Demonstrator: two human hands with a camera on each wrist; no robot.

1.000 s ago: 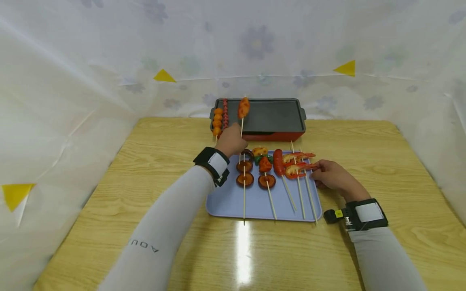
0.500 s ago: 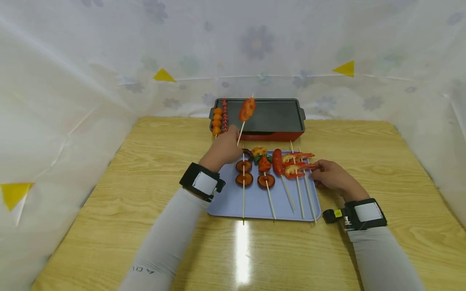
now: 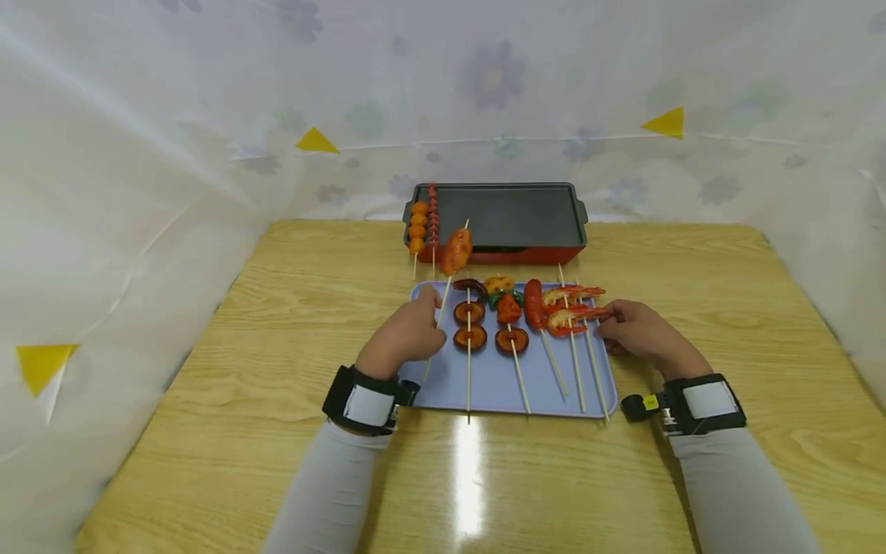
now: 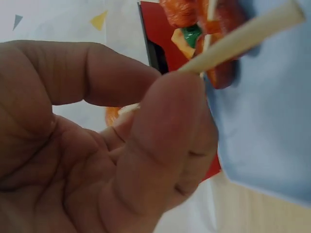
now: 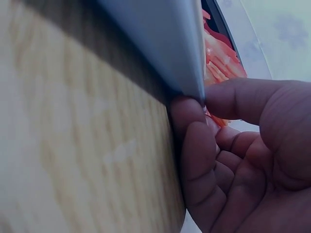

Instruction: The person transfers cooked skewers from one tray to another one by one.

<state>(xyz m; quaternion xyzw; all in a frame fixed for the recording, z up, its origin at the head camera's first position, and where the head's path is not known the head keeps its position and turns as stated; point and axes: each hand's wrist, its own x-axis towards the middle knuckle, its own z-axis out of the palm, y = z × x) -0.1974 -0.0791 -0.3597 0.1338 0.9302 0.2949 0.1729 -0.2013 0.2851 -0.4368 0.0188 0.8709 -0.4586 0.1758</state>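
Note:
My left hand point(image 3: 407, 332) pinches the stick of a skewer bearing an orange-brown piece like a chicken wing point(image 3: 457, 252), tilted over the left part of the pale blue tray point(image 3: 443, 391). In the left wrist view the thumb and fingers grip the wooden stick point(image 4: 243, 41). My right hand point(image 3: 640, 336) holds the tray's right rim; the right wrist view shows thumb and fingers pinching the tray edge point(image 5: 170, 53). On the tray lie a mushroom skewer point(image 3: 470, 338), a mixed skewer point(image 3: 508, 309), a sausage skewer point(image 3: 534, 305) and shrimp skewers point(image 3: 566, 319).
Behind the tray stands a red grill with a black griddle plate point(image 3: 512, 215). At the plate's left end lie a skewer of orange balls point(image 3: 418, 228) and a thin pinkish-red skewer point(image 3: 433, 217). A pale flowered curtain point(image 3: 491, 77) rises behind the wooden table point(image 3: 277, 308).
My left hand has drawn back from the grill toward me, over the tray's left side, carrying the chicken wing skewer. My right hand stays at the tray's rim.

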